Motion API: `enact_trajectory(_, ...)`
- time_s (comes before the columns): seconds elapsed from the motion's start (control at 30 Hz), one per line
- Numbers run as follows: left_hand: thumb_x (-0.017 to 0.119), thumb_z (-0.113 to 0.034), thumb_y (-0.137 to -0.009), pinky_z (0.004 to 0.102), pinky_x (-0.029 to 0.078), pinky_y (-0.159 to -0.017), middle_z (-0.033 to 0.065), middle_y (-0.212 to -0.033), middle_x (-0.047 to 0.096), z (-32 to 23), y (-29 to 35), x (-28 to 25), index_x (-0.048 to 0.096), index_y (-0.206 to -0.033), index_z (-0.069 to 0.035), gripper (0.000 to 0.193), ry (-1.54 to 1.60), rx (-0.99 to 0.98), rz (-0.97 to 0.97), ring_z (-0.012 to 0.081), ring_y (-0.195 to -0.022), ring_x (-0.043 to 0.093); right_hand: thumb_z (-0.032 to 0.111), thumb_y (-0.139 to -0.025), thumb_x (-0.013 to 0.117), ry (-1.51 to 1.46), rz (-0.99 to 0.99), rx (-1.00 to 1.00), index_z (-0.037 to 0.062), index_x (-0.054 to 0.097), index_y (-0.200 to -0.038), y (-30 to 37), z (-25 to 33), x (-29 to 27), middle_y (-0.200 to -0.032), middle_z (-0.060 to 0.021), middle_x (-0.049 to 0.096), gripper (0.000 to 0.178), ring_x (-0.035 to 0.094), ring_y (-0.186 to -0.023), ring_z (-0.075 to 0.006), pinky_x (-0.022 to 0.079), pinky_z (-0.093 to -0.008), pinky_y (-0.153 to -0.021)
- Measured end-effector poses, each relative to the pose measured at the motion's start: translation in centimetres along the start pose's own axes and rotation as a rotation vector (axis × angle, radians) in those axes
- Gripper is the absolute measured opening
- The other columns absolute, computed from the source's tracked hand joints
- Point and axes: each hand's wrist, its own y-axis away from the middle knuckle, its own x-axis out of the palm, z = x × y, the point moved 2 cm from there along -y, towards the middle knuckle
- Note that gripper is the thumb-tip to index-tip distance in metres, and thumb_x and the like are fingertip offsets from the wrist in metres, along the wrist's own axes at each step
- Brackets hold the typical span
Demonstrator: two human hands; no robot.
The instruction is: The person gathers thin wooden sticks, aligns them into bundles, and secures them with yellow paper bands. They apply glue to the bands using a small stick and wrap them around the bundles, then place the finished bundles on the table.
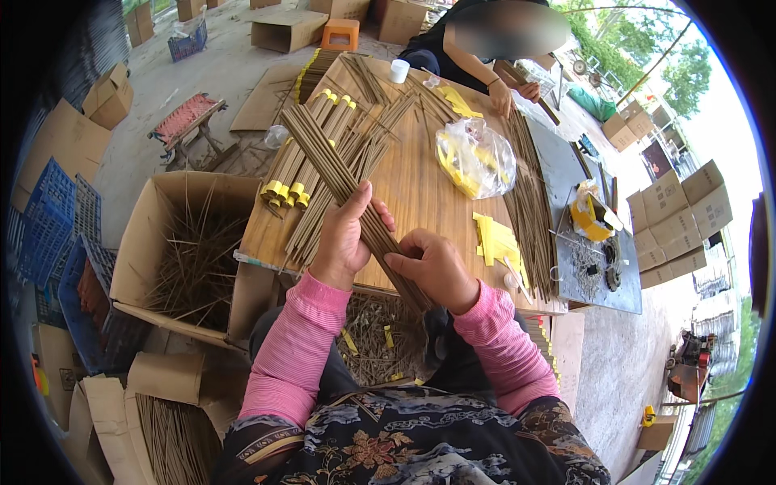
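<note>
Held slantwise in front of me is a bundle of thin brown incense sticks (319, 158), its upper end over the table and its lower end near my lap. My left hand (346, 233) wraps around the bundle's middle, thumb on top. Lower down, my right hand (436, 269) pinches the same bundle between thumb and fingers. Behind it on the wooden table (412, 194) lie finished bundles (301, 162) banded with yellow paper at both ends. Loose sticks (323, 214) are strewn beside them. Yellow paper strips (499, 242) lie to the right.
A clear bag of yellow strips (475, 159) and a white cup (399, 71) stand on the table. At left is a cardboard box (133, 267) of broken sticks. Across the table a co-worker's hands (513, 93) hold sticks. A dark board (594, 275) adjoins the right side.
</note>
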Motion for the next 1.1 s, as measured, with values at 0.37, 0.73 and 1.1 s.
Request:
enact_trajectory(0.37, 0.064, -0.036, -0.078, 0.0360, 0.053, -0.057, 0.0100, -0.067, 0.057, -0.5, 0.3, 0.3, 0.054, -0.077, -0.001, 0.036, -0.014, -0.033, 0.007, 0.0223, -0.062, 0.060, 0.023, -0.078, 0.061, 0.017, -0.002, -0.060, -0.0015, 0.058, -0.079, -0.1, 0.5, -0.2, -0.064, -0.0171, 0.057, 0.025, 0.058, -0.059, -0.0283, 0.044, -0.0360, -0.055)
enact_trajectory(0.73, 0.059, -0.033, -0.083, 0.0398, 0.053, -0.063, 0.0120, -0.071, 0.058, -0.7, -0.2, -0.1, 0.050, -0.077, -0.007, 0.028, 0.104, -0.017, 0.055, 0.0249, -0.067, 0.061, 0.020, -0.081, 0.059, -0.213, 0.043, 0.034, -0.0037, 0.059, -0.086, -0.3, 0.0, -0.2, -0.065, -0.0109, 0.060, 0.024, 0.057, -0.057, -0.0126, 0.045, -0.0279, -0.052)
enact_trajectory(1.1, 0.059, -0.029, -0.083, 0.0345, 0.054, -0.060, 0.0094, -0.071, 0.059, -0.7, -0.6, -0.7, 0.054, -0.080, -0.006, 0.024, 0.093, -0.002, 0.004, 0.0202, -0.064, 0.061, 0.015, -0.084, 0.056, -0.304, 0.064, 0.093, -0.0042, 0.057, -0.085, 0.1, 0.6, -1.5, -0.066, -0.0022, 0.056, 0.019, 0.051, -0.056, -0.0054, 0.042, -0.0200, -0.049)
